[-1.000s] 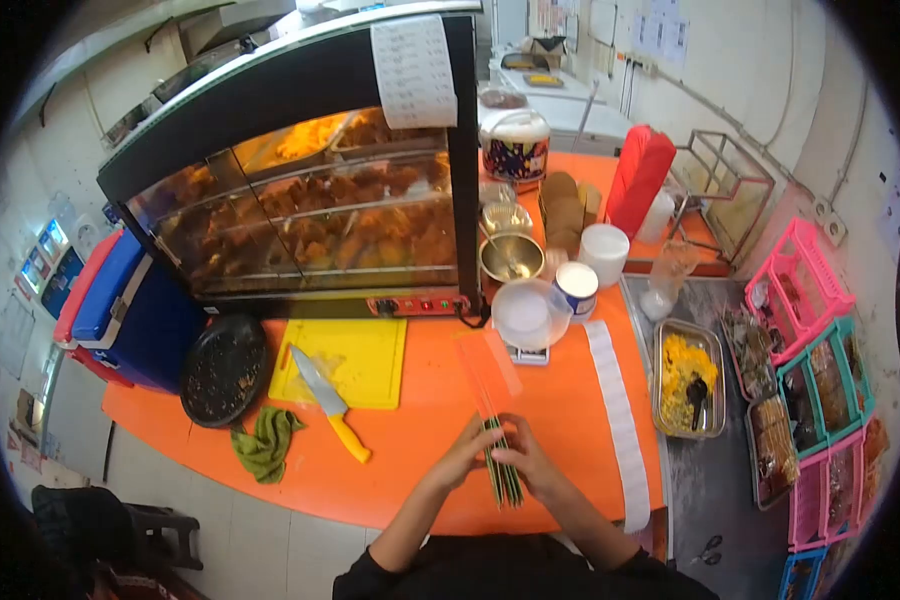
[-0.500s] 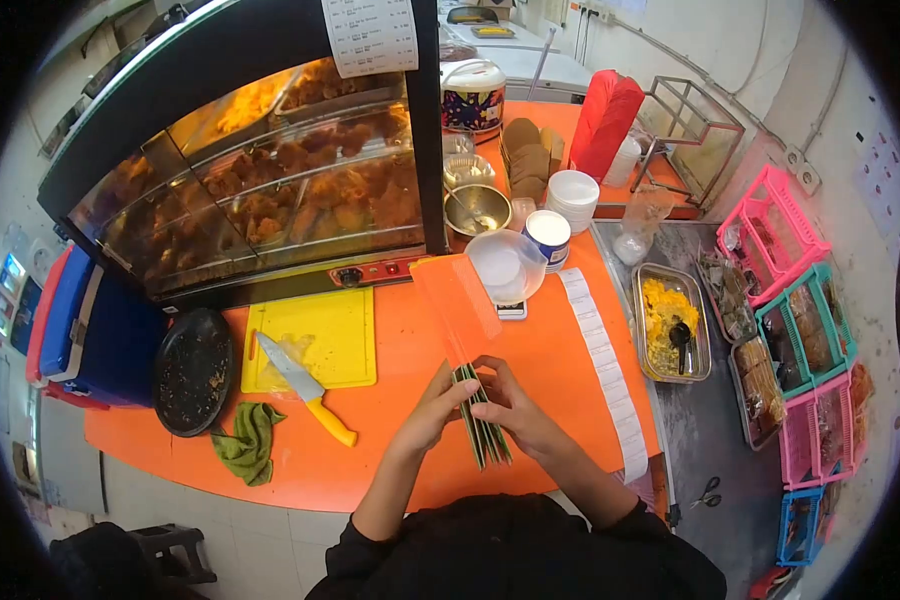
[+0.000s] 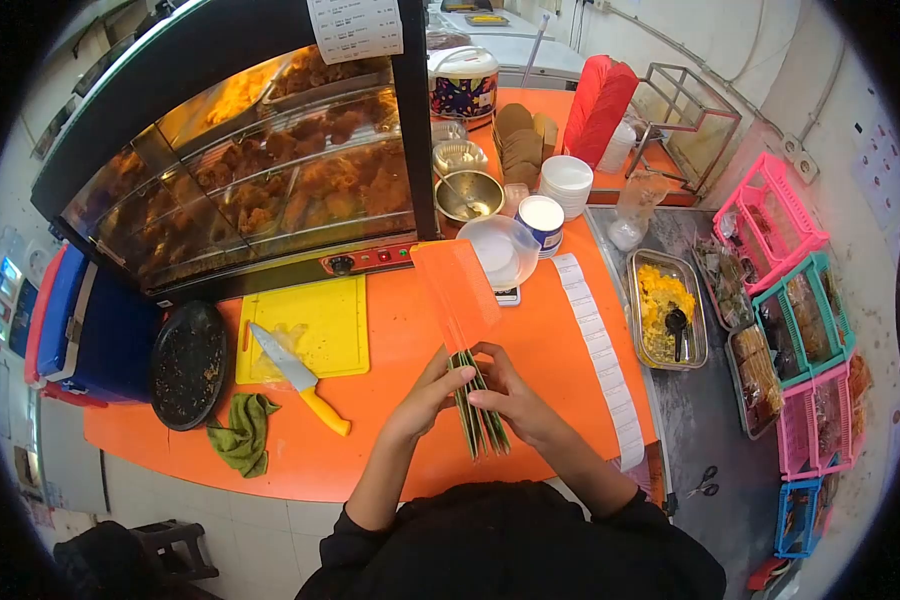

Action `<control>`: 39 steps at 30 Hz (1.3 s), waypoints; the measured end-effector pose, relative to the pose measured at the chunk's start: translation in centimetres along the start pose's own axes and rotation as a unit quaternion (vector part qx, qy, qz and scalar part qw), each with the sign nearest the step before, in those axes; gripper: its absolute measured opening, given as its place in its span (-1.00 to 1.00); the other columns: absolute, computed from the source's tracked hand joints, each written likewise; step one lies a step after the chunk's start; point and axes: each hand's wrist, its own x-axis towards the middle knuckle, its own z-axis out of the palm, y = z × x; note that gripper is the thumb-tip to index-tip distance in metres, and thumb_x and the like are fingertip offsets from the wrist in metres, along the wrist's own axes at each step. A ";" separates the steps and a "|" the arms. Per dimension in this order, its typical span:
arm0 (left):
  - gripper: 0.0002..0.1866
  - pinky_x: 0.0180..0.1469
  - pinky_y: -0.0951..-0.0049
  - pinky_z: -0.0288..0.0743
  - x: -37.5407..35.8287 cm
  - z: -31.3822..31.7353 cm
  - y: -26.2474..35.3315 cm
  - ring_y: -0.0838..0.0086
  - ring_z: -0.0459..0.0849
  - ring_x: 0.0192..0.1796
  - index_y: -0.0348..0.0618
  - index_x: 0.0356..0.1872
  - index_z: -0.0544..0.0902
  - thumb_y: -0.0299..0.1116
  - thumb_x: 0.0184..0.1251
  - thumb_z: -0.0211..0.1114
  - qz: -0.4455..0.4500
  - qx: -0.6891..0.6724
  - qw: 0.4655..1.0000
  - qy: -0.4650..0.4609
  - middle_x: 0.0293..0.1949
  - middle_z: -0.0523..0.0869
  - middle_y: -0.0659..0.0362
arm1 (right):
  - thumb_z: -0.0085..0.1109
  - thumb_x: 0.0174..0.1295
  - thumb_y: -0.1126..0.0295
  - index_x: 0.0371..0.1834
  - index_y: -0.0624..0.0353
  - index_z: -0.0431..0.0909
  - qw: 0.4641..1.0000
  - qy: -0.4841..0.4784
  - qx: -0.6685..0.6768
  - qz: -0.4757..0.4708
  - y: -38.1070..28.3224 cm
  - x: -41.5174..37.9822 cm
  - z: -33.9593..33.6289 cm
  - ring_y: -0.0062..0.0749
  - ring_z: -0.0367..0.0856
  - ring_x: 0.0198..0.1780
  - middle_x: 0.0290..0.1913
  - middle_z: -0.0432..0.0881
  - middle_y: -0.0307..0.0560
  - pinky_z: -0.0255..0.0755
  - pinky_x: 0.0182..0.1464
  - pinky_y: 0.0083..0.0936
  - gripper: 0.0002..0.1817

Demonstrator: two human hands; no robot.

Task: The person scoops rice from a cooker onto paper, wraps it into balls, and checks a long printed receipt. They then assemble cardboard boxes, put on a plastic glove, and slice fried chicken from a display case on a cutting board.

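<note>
Sheets [image 3: 458, 305], folded together in a bundle that is orange at the far end and green-edged toward me, stand between my two hands over the near part of the orange counter [image 3: 305, 455]. I pinch the bundle with both: my left hand [image 3: 430, 395] presses its thumb on the near face from one side, and my right hand [image 3: 518, 402] does the same from the other, fingers curled round the edges. The near ends fan slightly apart. Just beyond the orange end, a translucent bowl [image 3: 500, 245] sits, with a blue-and-white tub [image 3: 542, 218] beside it and a metal bowl [image 3: 440, 201] behind. To my right a long white paper strip [image 3: 602, 365] runs down the counter. To my left, a knife [image 3: 300, 376] rests with its blade on the yellow cutting board [image 3: 340, 340] and its yellow handle over the counter, near a crumpled green cloth [image 3: 242, 440] and a dark round pan [image 3: 188, 365]. Behind the board stands the display case [image 3: 407, 130], its shelves full of browned food. Farther right, on a dark surface, I have a metal tray [image 3: 676, 366] of yellow food, a black spoon [image 3: 676, 322] in it, and scissors [image 3: 708, 482] nearer me.
</note>
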 end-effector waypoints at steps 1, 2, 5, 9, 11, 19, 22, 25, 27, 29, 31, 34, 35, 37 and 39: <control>-0.40 0.02 0.24 0.42 0.1 -0.1 -0.1 0.37 0.43 0.11 -0.11 0.24 0.19 -0.11 0.23 0.13 0.004 0.004 1.000 -0.002 0.02 0.45 0.11 | 0.20 0.08 0.30 0.28 0.13 -0.01 1.000 -0.006 -0.004 -0.007 0.1 0.1 -0.1 -0.23 0.29 0.19 0.12 0.29 0.09 0.19 0.21 -0.27 -0.26; -0.39 0.03 0.24 0.42 0.1 -0.1 -0.2 0.38 0.43 0.11 -0.10 0.24 0.19 -0.11 0.23 0.13 0.008 0.008 1.000 -0.004 0.02 0.45 0.11 | 0.20 0.08 0.30 0.28 0.13 -0.01 1.000 -0.008 -0.004 -0.006 -0.1 0.1 0.0 -0.23 0.29 0.19 0.12 0.29 0.09 0.19 0.21 -0.27 -0.26; -0.39 0.01 0.25 0.43 -0.2 0.3 0.3 0.37 0.43 0.10 -0.10 0.25 0.18 -0.11 0.23 0.13 0.011 0.029 0.999 0.024 0.03 0.45 0.12 | 0.20 0.08 0.30 0.28 0.14 -0.03 1.000 -0.009 0.005 0.010 -0.5 0.1 0.1 -0.20 0.25 0.22 0.14 0.27 0.11 0.18 0.22 -0.26 -0.25; -0.39 0.01 0.28 0.42 -0.2 0.3 0.7 0.37 0.44 0.10 -0.10 0.25 0.18 -0.11 0.23 0.14 0.011 0.026 0.999 0.017 0.03 0.44 0.12 | 0.23 0.06 0.30 0.28 0.14 -0.04 1.000 -0.018 -0.015 -0.007 0.1 0.4 -0.1 -0.17 0.23 0.24 0.15 0.25 0.12 0.16 0.23 -0.25 -0.22; -0.37 0.01 0.33 0.41 -0.2 0.4 0.9 0.39 0.44 0.09 -0.11 0.26 0.17 -0.13 0.22 0.16 0.006 0.022 1.000 0.002 0.02 0.45 0.13 | 0.23 0.06 0.30 0.28 0.14 -0.04 1.000 -0.015 -0.021 -0.014 0.3 0.3 -0.2 -0.17 0.24 0.23 0.14 0.27 0.13 0.16 0.23 -0.25 -0.22; -0.36 -0.01 0.42 0.40 -1.1 -0.4 -0.2 0.45 0.45 0.05 -0.16 0.28 0.14 -0.22 0.23 0.19 0.020 0.059 0.997 0.054 -0.01 0.46 0.14 | 0.21 0.11 0.36 0.26 0.33 0.12 0.996 -0.050 -0.061 0.050 0.6 0.3 -1.6 -0.37 0.40 0.13 0.11 0.41 0.01 0.29 0.15 -0.43 -0.32; -0.41 -0.01 0.43 0.39 -1.2 -2.0 -3.3 0.45 0.44 0.05 -0.20 0.25 0.19 -0.21 0.25 0.16 0.016 0.062 0.997 0.052 -0.01 0.45 0.12 | 0.13 0.17 0.32 0.19 0.24 0.27 0.987 -0.020 -0.159 -0.031 4.2 0.2 -2.6 -0.27 0.60 -0.13 -0.15 0.58 0.03 0.46 -0.10 -0.40 -0.47; -0.50 -0.03 0.44 0.40 -1.6 -3.5 -7.0 0.43 0.46 0.01 -0.26 0.17 0.28 -0.25 0.27 0.10 0.054 0.120 0.988 0.082 -0.04 0.47 0.10 | 0.05 0.21 0.26 0.13 0.12 0.34 0.821 0.040 -0.569 0.033 2.5 -0.6 0.1 -0.05 0.62 -0.37 -0.33 0.59 0.13 0.48 -0.37 -0.29 -0.58; -0.56 -0.05 0.44 0.41 -1.8 -4.0 -8.5 0.42 0.49 -0.03 -0.29 0.13 0.33 -0.29 0.27 0.06 0.073 0.169 0.976 0.115 -0.06 0.49 0.10 | 0.00 0.23 0.22 0.09 0.08 0.35 0.802 0.054 -0.594 -0.006 4.8 -0.8 0.6 0.02 0.59 -0.42 -0.37 0.58 0.16 0.45 -0.43 -0.22 -0.62; -0.65 -0.06 0.46 0.41 -1.6 -3.8 -8.5 0.42 0.53 -0.11 -0.34 0.01 0.42 -0.39 0.22 -0.02 0.078 0.338 0.907 0.238 -0.15 0.55 0.12 | -0.05 0.24 0.19 0.05 0.05 0.37 0.782 0.068 -0.618 -0.043 5.2 -0.4 0.8 0.09 0.55 -0.46 -0.41 0.56 0.19 0.42 -0.50 -0.15 -0.65; -0.65 -0.06 0.46 0.41 -2.3 -3.6 -6.7 0.42 0.54 -0.13 -0.35 -0.01 0.43 -0.43 0.19 -0.05 0.030 0.318 0.920 0.229 -0.20 0.57 0.13 | -0.12 0.25 0.21 0.07 0.07 0.36 0.772 -0.044 -0.633 0.038 4.3 -0.2 1.4 0.07 0.58 -0.42 -0.32 0.59 0.14 0.43 -0.45 -0.12 -0.64; -0.68 -0.06 0.47 0.41 -3.2 -4.7 -5.6 0.45 0.55 -0.16 -0.34 -0.05 0.46 -0.46 0.18 -0.04 0.002 0.260 0.941 0.218 -0.24 0.60 0.14 | -0.16 0.24 0.25 0.08 0.05 0.37 0.778 -0.050 -0.622 0.072 2.5 0.3 -0.2 0.09 0.59 -0.40 -0.26 0.59 0.12 0.44 -0.39 -0.07 -0.64; -0.70 -0.07 0.48 0.42 -3.6 -5.4 -5.3 0.47 0.55 -0.16 -0.34 -0.07 0.48 -0.46 0.20 -0.02 0.026 0.223 0.950 0.216 -0.25 0.60 0.15 | -0.14 0.22 0.29 0.07 0.03 0.39 0.800 -0.022 -0.598 0.048 1.8 0.6 -1.7 0.07 0.60 -0.35 -0.23 0.59 0.11 0.45 -0.35 -0.10 -0.65; -0.70 -0.09 0.49 0.42 -4.9 -7.5 -4.1 0.50 0.55 -0.17 -0.33 -0.05 0.48 -0.46 0.20 0.02 0.007 0.206 0.964 0.171 -0.22 0.61 0.16 | -0.11 0.17 0.36 0.01 0.00 0.44 0.827 0.042 -0.544 0.138 -2.8 2.0 -2.1 0.00 0.61 -0.27 -0.21 0.60 0.06 0.45 -0.26 -0.13 -0.68; -0.70 -0.11 0.51 0.43 -6.6 -9.5 -2.3 0.52 0.55 -0.17 -0.32 -0.04 0.47 -0.45 0.21 0.05 -0.011 0.190 0.974 0.125 -0.20 0.62 0.17 | -0.08 0.11 0.43 -0.06 -0.03 0.49 0.768 0.033 -0.628 0.117 -3.1 3.4 -6.3 -0.11 0.61 -0.21 -0.23 0.62 -0.05 0.45 -0.24 -0.16 -0.69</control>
